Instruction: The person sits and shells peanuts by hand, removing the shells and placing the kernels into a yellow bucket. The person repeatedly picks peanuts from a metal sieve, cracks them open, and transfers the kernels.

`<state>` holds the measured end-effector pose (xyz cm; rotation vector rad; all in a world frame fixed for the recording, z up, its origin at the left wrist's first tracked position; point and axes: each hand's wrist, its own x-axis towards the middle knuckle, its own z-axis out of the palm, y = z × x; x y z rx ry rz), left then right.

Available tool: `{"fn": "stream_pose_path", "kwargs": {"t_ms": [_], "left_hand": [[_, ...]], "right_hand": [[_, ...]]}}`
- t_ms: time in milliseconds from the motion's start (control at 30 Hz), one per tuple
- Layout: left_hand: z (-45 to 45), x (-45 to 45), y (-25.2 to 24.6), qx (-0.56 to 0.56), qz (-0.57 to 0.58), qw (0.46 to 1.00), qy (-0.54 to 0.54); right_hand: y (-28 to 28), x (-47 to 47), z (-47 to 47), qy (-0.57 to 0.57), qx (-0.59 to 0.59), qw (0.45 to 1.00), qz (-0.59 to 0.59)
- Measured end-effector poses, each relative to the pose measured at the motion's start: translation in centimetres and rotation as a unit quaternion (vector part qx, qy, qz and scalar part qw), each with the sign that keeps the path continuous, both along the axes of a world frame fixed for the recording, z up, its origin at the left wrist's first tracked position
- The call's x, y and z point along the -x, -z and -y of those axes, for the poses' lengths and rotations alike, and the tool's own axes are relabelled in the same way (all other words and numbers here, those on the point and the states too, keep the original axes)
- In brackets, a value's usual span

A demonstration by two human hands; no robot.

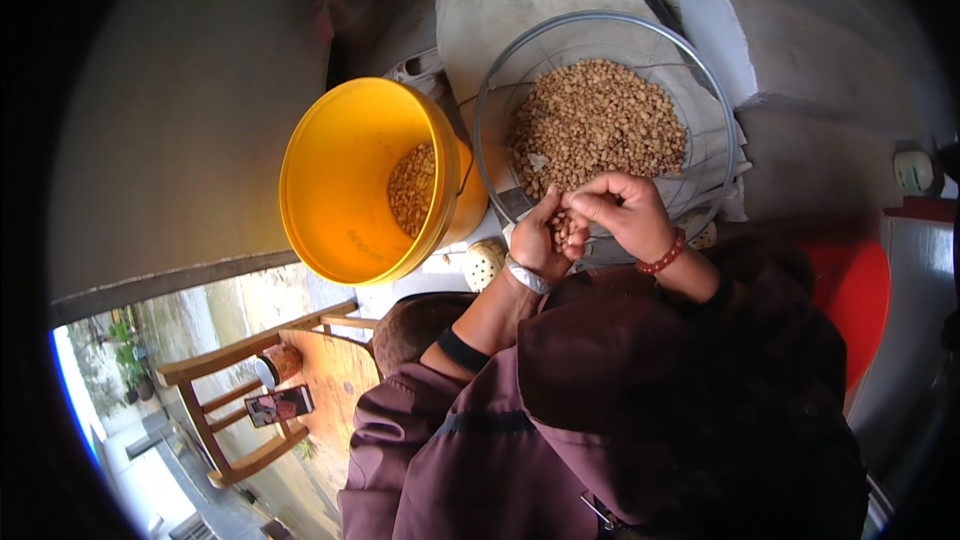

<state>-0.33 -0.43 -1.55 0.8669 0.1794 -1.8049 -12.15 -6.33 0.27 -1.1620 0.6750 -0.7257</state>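
My left hand (536, 244) is cupped palm up around a small handful of peanut-like kernels (561, 231). Over that palm, my right hand (630, 214) brings its thumb and forefinger together close to the left thumb; whether anything is pinched there is too small to tell. Both hands are at the near rim of a wide round see-through container (731, 142) with a grey rim. A broad heap of tan kernels (600, 116) covers much of its bottom, with a small whitish scrap (537, 161) among them. To the left, a tilted yellow bucket (337, 165) holds more kernels (414, 191).
A wooden chair (337, 367) at lower left carries a jar (279, 365) and a phone (279, 406) with its screen lit. Pale woven sacks (487, 22) lie behind the container. A perforated shoe (484, 265) shows below the bucket. A red seat (855, 307) is at right.
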Motion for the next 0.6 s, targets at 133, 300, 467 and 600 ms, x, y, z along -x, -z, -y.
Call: {"fn": "stream_pose_path", "kwargs": {"t_ms": [133, 300, 467, 600], "left_hand": [[-0.3, 0.0, 0.4, 0.000, -0.023, 1.000, 0.000], [-0.3, -0.2, 0.1, 0.019, 0.002, 1.000, -0.001], [-0.2, -0.2, 0.0, 0.022, 0.028, 0.999, 0.001], [0.0, -0.3, 0.1, 0.022, -0.022, 0.999, -0.037]], "right_hand": [[-0.6, -0.2, -0.2, -0.033, 0.230, 0.968, -0.093], [-0.7, 0.0, 0.6, -0.018, 0.086, 0.996, -0.010], [-0.5, 0.1, 0.6, -0.045, 0.031, 0.998, 0.004], [0.2, 0.6, 1.6, 0.011, -0.196, 0.979, 0.063]]}}
